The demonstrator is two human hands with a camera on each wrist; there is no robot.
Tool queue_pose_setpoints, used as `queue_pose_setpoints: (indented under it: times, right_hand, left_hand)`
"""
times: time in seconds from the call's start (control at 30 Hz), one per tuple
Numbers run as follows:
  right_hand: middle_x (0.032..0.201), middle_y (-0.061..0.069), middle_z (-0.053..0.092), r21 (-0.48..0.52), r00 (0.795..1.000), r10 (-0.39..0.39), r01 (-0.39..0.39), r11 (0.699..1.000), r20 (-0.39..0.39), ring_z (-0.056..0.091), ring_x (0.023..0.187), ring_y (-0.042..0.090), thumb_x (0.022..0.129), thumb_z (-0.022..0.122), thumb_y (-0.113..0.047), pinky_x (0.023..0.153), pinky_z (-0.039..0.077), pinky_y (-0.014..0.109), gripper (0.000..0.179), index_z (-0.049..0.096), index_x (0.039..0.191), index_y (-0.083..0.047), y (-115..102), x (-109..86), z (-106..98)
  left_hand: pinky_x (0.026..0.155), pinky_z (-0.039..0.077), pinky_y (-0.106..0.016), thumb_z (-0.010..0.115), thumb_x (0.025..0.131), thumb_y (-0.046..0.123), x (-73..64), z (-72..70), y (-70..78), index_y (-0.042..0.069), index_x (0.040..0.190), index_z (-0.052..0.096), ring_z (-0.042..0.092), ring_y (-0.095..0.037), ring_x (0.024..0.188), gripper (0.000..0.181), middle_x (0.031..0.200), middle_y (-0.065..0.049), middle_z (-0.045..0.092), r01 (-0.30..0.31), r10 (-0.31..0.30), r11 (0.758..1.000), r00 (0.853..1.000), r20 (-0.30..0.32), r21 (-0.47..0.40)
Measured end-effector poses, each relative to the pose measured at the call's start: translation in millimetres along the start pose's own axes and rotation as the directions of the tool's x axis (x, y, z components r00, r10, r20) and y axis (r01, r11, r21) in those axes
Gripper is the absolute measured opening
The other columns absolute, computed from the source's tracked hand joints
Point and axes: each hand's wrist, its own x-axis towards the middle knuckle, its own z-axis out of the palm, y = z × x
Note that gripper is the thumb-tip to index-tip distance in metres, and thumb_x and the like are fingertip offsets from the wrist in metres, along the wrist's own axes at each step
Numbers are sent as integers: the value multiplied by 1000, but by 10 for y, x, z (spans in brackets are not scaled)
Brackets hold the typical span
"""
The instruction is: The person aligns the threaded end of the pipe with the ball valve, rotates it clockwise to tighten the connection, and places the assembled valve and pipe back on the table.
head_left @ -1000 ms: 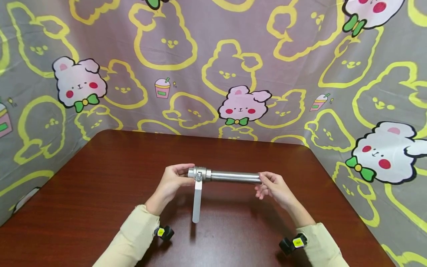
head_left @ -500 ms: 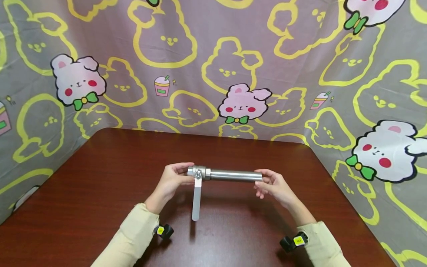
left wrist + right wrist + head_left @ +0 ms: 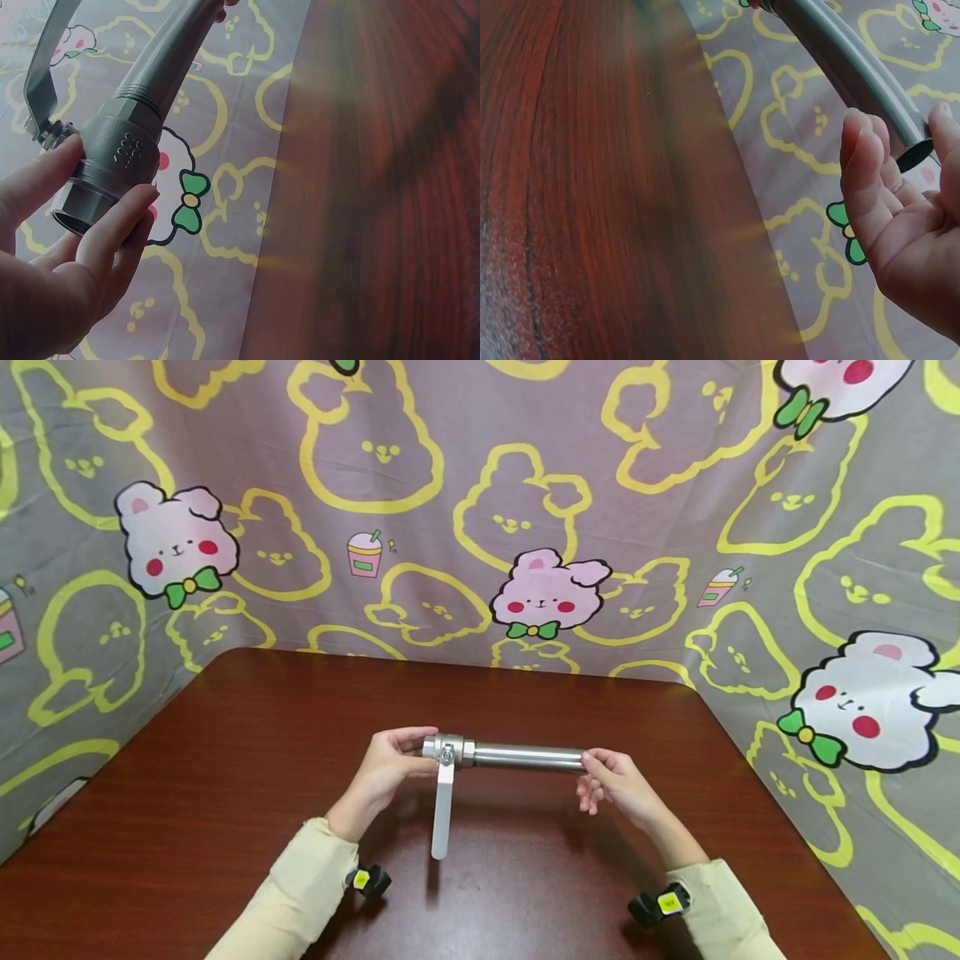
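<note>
Fresh pinch at one end, other end steady

So on my head feed the right hand (image 3: 618, 782) just switched its hold. Half a second ago its thumb sat along the lower edge of the smooth, silvery metal pipe (image 3: 528, 757), end in plain sight. Now thumb and fingers pinch that end and cover it. Left hand (image 3: 384, 768) hasn't budged that I can see, gripping the stubby silver metal ball valve (image 3: 454, 747) by its outer end. The flat, pale grey lever (image 3: 442, 814) points toward the near side, same as before. I'd read it as a regrip, both ends secure. The joined pieces are held roughly level over the dark red-brown wood-grain worktop (image 3: 525, 706), between its side edges, well apart from the back edge. Can't tell how tight the joint is
</note>
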Motion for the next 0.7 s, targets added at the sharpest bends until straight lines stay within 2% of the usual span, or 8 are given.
queue_pose_setpoints:
  times: [0.23,0.37,0.5,0.7]
  right_hand:
    - [66,13,57,-15,999,8,-8,1000,-44,59,54,15,96,40,-12,47,49,24,20,46,92,7,-13,0,21]
    - [69,16,58,-8,999,-22,21,1000,-46,59,54,16,92,46,-6,47,49,24,19,45,106,8,-14,-6,23]
    - [70,16,58,-26,998,-54,54,998,-21,59,54,18,84,55,4,47,49,25,40,38,119,4,1,-7,19]
    - [74,12,61,-44,998,-52,51,998,-20,59,55,17,81,56,9,48,49,25,43,32,117,15,17,-6,0]
  left_hand:
    - [60,52,-29,59,63,-24,2,0,-3,-19,114,49,59,-15,73,52,96,-19,61,-8,8,1000,1000,-3,10]
    - [60,52,-27,59,63,-23,4,-3,-4,-19,114,49,58,-14,74,52,96,-19,61,-13,13,1000,1000,-7,17]
    - [59,51,-27,59,62,-23,2,-11,-14,-19,112,50,58,-14,74,51,95,-18,62,-17,18,1000,1000,-15,20]
    - [58,51,-27,59,61,-24,10,-20,-34,-19,111,51,58,-14,73,51,91,-16,62,-16,17,1000,1000,-16,8]
